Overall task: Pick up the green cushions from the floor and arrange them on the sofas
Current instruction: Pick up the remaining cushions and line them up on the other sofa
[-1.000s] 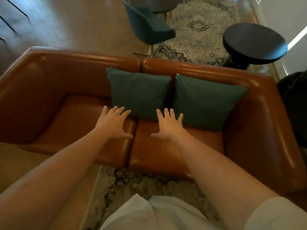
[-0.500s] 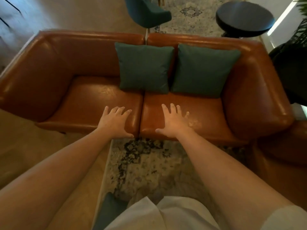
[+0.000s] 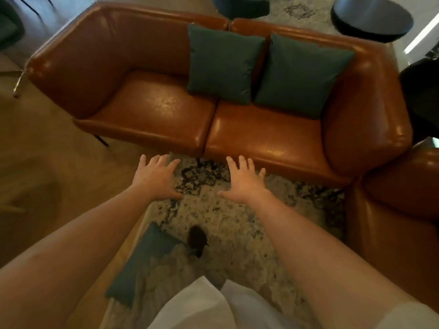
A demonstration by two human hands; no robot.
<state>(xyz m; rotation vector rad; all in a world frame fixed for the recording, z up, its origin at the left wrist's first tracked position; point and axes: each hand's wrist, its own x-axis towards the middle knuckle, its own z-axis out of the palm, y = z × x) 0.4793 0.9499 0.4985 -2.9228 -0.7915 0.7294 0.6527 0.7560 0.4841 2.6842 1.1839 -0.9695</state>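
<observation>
Left sofa seat apparently clear.

A: What is being cut off?
B: The floor cushion is being partly hidden by the left forearm; the second sofa is being cropped at the right edge.
A: Blurred?
B: The dark object on the rug is being left unidentified.

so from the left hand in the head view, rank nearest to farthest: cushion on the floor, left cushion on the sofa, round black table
From the left hand:
1. Floor cushion, on the rug's edge just below the hand, toward the person.
2. Left sofa cushion, propped against the sofa backrest, ahead and to the right.
3. Round black table, behind the sofa at the far right.
</observation>
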